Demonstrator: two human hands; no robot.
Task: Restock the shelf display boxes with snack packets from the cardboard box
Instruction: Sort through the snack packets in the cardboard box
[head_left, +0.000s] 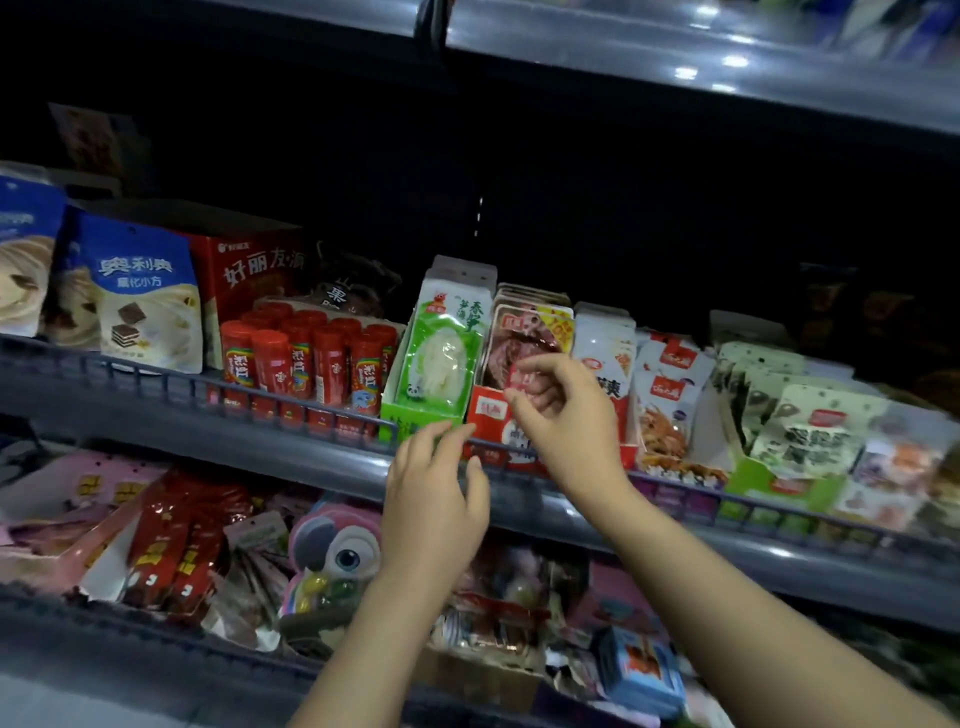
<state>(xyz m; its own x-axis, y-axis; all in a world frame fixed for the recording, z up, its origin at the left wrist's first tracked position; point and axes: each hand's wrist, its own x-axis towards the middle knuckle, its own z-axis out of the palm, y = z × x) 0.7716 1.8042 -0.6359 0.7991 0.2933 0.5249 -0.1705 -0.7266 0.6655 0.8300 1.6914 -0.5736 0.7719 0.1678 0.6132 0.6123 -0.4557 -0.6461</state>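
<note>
Two hands up: your right hand (558, 410) pinches a light, floppy meat packet (524, 345) by its edge, left hand (434, 499) relaxed, grasping nothing.

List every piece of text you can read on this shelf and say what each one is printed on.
"奥利奥": blue-and-white wafer bag.
"好丽友·派", last character partly cut off: red box.
"彩虹": red candy tubes.
"春笋": green bamboo-shoot packet.
Not readable, too small or blurred: the meat packets at the right hand, the white packets, the speckled green packets, and the lower shelf goods near the left hand.
</note>
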